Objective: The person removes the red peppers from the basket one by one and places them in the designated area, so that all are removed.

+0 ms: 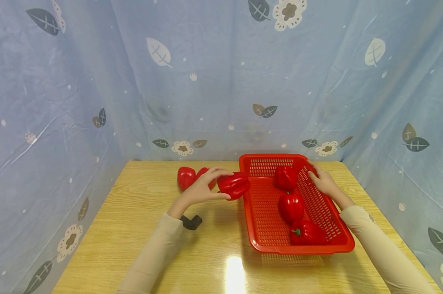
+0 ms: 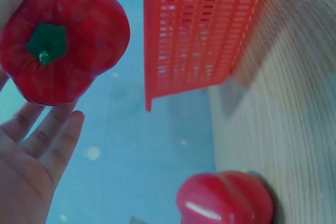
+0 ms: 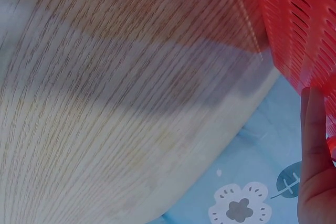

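Observation:
My left hand holds a red bell pepper between thumb and fingers, raised beside the basket's left rim. In the left wrist view the pepper's green stem faces the camera. A red plastic basket with slotted walls stands on the right of the table. Inside lie three red bell peppers: one at the back, one in the middle and one at the front. My right hand grips the basket's right side, its fingers along the outer wall and its thumb over the rim.
Two more red peppers rest on the wooden table left of the basket: one pepper in plain sight, the other partly behind my left hand. A blue patterned curtain hangs behind the table and along both sides.

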`<state>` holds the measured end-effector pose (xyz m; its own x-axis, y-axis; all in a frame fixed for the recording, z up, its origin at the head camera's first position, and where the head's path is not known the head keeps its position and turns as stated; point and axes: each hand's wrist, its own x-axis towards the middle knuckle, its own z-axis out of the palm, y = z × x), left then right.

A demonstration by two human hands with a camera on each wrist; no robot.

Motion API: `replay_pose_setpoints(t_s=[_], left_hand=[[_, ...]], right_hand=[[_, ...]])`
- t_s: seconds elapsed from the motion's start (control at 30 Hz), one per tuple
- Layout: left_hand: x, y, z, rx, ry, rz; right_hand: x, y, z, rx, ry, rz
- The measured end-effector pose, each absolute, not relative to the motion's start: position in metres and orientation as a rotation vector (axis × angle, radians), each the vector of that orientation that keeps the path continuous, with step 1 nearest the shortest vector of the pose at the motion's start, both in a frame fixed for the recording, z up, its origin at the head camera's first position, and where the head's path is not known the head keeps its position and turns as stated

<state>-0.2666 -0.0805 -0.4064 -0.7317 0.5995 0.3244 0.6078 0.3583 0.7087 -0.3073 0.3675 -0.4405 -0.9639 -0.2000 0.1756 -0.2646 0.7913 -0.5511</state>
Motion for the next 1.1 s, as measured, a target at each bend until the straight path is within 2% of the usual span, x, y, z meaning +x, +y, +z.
replay_pose_setpoints(t_s=[0.7, 1.1], left_hand=[[-0.268, -0.127, -0.422, -0.976, -2.514, -1.334], [-0.270, -0.158, -0.433, -0.783, -2.480, -1.303]], right_hand=[[-0.302, 0.365, -0.440, 0.380, -2.828, 0.890], [-0.302, 0.366, -0.441, 0.389, -2.816, 0.915]])
